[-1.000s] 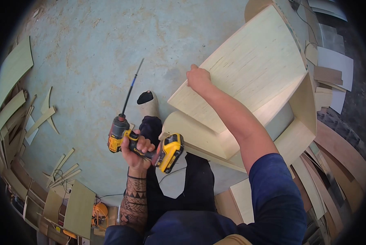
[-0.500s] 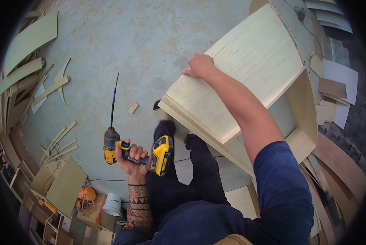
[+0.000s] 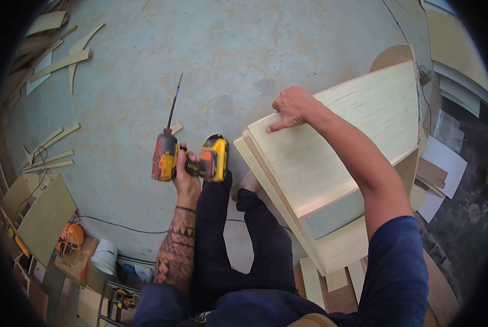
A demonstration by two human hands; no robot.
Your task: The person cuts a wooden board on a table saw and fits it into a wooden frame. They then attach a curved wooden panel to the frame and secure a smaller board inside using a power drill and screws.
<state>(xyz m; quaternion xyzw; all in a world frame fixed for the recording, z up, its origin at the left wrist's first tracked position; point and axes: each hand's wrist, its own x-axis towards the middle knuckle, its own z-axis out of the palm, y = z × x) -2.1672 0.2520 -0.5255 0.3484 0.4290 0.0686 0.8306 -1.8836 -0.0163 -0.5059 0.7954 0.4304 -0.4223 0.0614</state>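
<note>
My left hand [image 3: 185, 173] is wrapped round the grip of a yellow and black cordless drill [image 3: 166, 158]. Its long thin bit [image 3: 174, 103] points away from me, above the floor and touching nothing. With my right hand [image 3: 294, 108] I grip the far edge of a pale plywood box [image 3: 336, 136], thumb on the top panel and fingers over the side, partly hidden. The box has a curved end and an open gap on its near side, which shows the floor through it.
Plywood offcuts [image 3: 64, 62] and thin strips [image 3: 53, 148] lie at the left. A white bucket [image 3: 105, 256] and an orange cable reel [image 3: 71, 240] stand at lower left. A black cable [image 3: 124, 228] crosses the floor. Sheets [image 3: 443, 169] are scattered at the right.
The plywood box has turned and sits further right and lower in view, my right hand still on its edge. The drill has moved up and slightly right. My view and feet have shifted.
</note>
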